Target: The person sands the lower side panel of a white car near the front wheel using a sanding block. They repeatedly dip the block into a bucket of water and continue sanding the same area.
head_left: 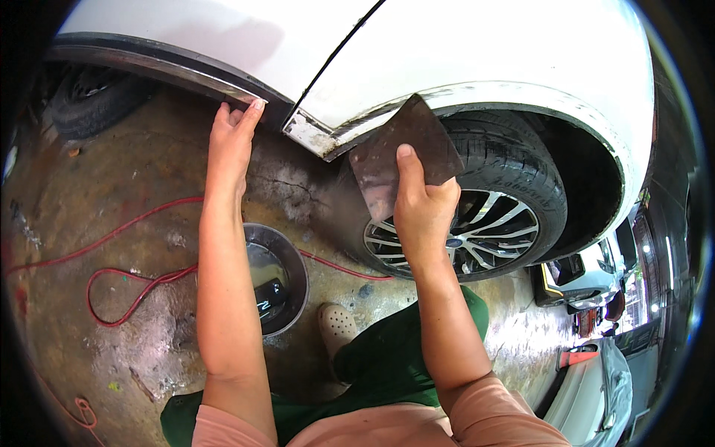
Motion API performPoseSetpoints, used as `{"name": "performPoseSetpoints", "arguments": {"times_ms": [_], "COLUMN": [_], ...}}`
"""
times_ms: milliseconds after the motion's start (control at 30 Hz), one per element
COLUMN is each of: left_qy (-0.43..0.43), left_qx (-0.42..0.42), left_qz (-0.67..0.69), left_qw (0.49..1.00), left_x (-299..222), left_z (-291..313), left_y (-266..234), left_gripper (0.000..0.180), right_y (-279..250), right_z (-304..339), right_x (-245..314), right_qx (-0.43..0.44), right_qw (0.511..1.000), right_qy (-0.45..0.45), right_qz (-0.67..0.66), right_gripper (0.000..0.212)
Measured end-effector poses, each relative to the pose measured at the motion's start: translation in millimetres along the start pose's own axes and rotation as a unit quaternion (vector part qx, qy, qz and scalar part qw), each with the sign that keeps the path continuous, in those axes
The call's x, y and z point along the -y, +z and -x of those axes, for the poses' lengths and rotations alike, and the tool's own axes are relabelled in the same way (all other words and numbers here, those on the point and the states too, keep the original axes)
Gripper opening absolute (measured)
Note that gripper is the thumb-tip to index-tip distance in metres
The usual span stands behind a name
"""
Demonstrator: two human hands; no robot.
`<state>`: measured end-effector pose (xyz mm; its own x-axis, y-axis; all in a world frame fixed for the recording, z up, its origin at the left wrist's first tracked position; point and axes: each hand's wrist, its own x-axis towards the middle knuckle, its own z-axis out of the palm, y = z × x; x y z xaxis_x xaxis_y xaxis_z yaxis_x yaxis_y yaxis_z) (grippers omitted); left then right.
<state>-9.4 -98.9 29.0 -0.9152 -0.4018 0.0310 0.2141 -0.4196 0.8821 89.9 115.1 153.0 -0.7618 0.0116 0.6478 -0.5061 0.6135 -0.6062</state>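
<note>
My right hand [423,201] grips a dark, square sheet of sandpaper [398,145], thumb on top and fingers tucked behind it. The sheet is held up in front of the tyre [506,160] and the scuffed wheel-arch edge [316,134] of a white car [521,45]. Farther left, my left hand [237,130] is closed on the end of the dark trim strip [179,73] along the car's lower side, thumb on its edge and fingers curled below. Bare, patchy paint shows where the panel meets the arch.
A dark bucket [302,294] holding water and a black object [269,294] stands below my left forearm. A red hose [112,235] loops over the wet concrete floor [156,160]. Another tyre [97,100] lies at the far left. Parked vehicles [596,268] stand at the right.
</note>
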Motion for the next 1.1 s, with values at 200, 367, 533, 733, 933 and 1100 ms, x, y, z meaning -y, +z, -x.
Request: {"name": "performPoseSetpoints", "arguments": {"times_ms": [200, 367, 533, 733, 933, 1100], "left_qy": [-0.006, -0.009, 0.001, 0.004, 0.005, 0.001], "left_qx": [0.004, 0.013, 0.015, 0.020, 0.019, 0.030], "left_qz": [0.006, 0.017, 0.018, 0.020, 0.024, 0.023], "left_qw": [1.000, 1.000, 1.000, 1.000, 1.000, 0.999], "left_x": [-3.7, 0.4, -9.2, -10.1, -15.0, -16.1], "left_z": [1.5, -2.6, 8.2, 7.4, 11.4, 12.6], "left_y": [0.3, 4.4, 7.7, 6.0, 8.8, 7.1], "left_gripper": [0.100, 0.093, 0.063, 0.059, 0.087, 0.105], "right_y": [2.0, 4.8, 3.4, 1.9, 2.8, 6.0], "right_z": [1.0, 1.3, 0.6, -3.1, -0.1, 8.0], "right_x": [-1.4, -28.5, -10.7, 6.3, -16.1, -7.7], "right_qx": [0.012, -0.015, -0.007, 0.000, 0.006, 0.033], "right_qw": [1.000, 0.983, 1.000, 0.999, 1.000, 0.998], "right_qy": [0.013, -0.161, 0.026, 0.038, -0.009, 0.008], "right_qz": [-0.014, 0.088, 0.009, -0.037, 0.010, 0.055], "right_gripper": [0.022, 0.024, 0.022, 0.023, 0.023, 0.017]}}
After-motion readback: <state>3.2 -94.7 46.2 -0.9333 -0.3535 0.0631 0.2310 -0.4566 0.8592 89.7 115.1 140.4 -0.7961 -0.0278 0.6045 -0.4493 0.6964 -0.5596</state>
